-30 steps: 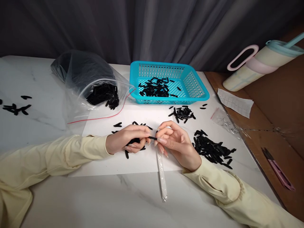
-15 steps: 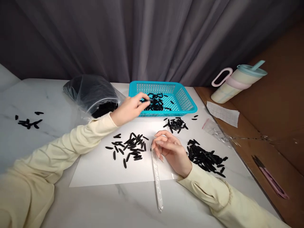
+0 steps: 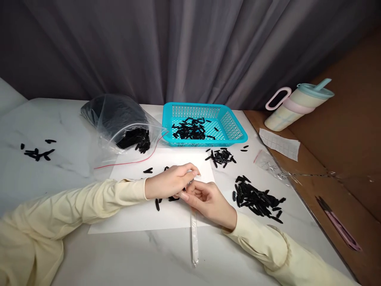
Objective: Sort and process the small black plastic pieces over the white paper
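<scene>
**Fingers Met Over the Sleeve Mouth on the White Sheet**

Fingertips of my left hand (image 3: 171, 183) were pinched narrow, directly against those of my right hand (image 3: 208, 200); whether a black piece sat between them could not be told. My right fingers were closed on the upper end of the clear sleeve (image 3: 194, 238). Its long axis ran from that grip straight toward me, crossing the near edge of the white sheet (image 3: 131, 216) onto the marble table (image 3: 149, 258).

Loose black pieces (image 3: 162, 200) lay on the sheet under my left hand, the nearer hand to them. A larger heap (image 3: 257, 196) lay just off the sheet's right edge. Beyond the sheet's far edge stood the blue basket (image 3: 232, 125) and the open plastic bag (image 3: 119, 119). Open room remained on the sheet's near left part.
</scene>
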The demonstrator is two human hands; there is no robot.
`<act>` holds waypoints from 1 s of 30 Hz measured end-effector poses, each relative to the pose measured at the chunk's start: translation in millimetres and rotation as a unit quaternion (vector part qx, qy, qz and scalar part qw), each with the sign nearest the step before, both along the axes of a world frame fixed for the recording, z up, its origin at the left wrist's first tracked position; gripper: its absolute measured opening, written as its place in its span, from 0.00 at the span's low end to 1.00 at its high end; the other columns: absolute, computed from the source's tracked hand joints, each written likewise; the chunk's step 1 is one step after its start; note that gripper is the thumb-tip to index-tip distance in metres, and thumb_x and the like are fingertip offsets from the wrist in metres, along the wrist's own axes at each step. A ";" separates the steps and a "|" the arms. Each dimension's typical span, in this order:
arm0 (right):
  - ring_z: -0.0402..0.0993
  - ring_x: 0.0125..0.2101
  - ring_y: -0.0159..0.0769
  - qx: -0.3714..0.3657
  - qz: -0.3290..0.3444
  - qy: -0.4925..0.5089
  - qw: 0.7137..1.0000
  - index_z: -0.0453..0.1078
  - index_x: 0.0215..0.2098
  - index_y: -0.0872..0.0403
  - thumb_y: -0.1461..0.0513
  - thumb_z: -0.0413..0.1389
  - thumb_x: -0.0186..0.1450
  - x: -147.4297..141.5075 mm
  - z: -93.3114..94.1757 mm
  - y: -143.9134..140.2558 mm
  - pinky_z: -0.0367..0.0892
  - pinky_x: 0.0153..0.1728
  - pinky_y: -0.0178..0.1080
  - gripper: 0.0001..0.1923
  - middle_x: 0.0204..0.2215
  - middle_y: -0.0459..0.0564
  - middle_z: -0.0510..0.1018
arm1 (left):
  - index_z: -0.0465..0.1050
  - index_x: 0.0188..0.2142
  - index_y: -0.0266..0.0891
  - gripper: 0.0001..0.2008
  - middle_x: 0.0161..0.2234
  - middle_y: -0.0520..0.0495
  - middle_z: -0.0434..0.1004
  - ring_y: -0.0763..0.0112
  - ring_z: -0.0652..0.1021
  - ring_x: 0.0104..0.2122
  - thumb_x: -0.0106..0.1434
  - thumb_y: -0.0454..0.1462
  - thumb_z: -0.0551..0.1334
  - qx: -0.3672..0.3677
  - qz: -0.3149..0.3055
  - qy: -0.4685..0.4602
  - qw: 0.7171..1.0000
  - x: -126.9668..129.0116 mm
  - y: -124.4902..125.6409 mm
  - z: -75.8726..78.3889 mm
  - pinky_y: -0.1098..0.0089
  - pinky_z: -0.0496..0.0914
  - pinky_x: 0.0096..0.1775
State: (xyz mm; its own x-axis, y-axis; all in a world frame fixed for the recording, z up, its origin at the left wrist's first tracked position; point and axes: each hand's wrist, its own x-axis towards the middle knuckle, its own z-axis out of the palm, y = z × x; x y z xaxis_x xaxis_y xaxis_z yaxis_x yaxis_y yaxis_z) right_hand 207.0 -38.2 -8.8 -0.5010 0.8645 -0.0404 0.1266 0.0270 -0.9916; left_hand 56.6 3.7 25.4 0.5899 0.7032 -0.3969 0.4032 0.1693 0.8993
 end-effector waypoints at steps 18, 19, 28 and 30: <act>0.46 0.09 0.20 -0.190 0.025 0.139 0.972 0.57 0.22 0.54 0.52 0.51 0.64 5.5 3.6 7.2 0.40 0.12 0.29 0.18 0.09 0.36 0.59 | 0.59 0.27 0.38 0.21 0.12 0.60 0.51 0.83 0.50 0.11 0.63 0.53 0.48 -0.182 -0.029 -0.059 0.981 -27.0 -1.4 -0.1 0.79 0.44 0.14; 0.47 0.09 0.20 -0.190 0.027 0.141 0.971 0.57 0.22 0.54 0.52 0.51 0.64 5.8 3.3 7.4 0.40 0.12 0.29 0.18 0.09 0.36 0.59 | 0.60 0.24 0.37 0.24 0.11 0.60 0.50 0.83 0.50 0.11 0.62 0.54 0.48 -0.193 -0.046 -0.061 0.978 -28.1 -1.7 -1.2 0.78 0.44 0.14; 0.50 0.11 0.21 -0.181 0.043 0.134 0.973 0.58 0.22 0.55 0.52 0.52 0.64 6.8 3.6 5.4 0.43 0.13 0.30 0.19 0.10 0.37 0.60 | 0.59 0.23 0.38 0.18 0.10 0.61 0.47 0.83 0.48 0.10 0.58 0.49 0.58 -0.328 -0.068 -0.158 0.929 -28.8 -2.1 -11.1 0.80 0.42 0.13; 0.50 0.11 0.21 -0.170 0.047 0.125 0.976 0.57 0.21 0.55 0.52 0.52 0.64 6.9 4.4 5.1 0.44 0.13 0.30 0.19 0.10 0.37 0.61 | 0.60 0.24 0.38 0.16 0.10 0.61 0.47 0.83 0.47 0.10 0.59 0.46 0.58 -0.339 -0.069 -0.176 0.922 -28.7 -3.2 -14.9 0.81 0.43 0.13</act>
